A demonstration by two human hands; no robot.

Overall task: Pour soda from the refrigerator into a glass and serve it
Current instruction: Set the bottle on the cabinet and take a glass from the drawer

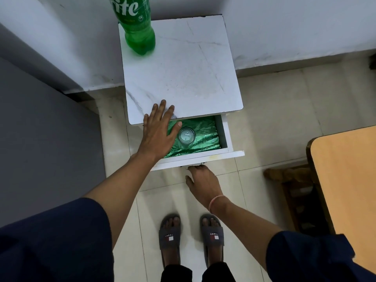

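The glass (186, 137) is sitting in the open drawer (227, 137) on green foil (205, 137). The left hand (157, 131) is hovering beside the glass, fingers spread and empty. The right hand (201, 183) is curling under the drawer front, grip unclear. Behind the drawer, the soda bottle (138, 27) is standing on the bench (183, 68).

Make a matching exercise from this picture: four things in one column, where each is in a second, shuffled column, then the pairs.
Things:
1. soda bottle
2. glass
3. left hand
4. right hand

Places:
A. at the underside of the drawer front
B. standing in the open drawer on green foil
C. spread open, over the drawer's left side, fingers reaching onto the cabinet top
D. upright at the back left corner of the white cabinet top

Pairs: 1-D, 2-B, 3-C, 4-A
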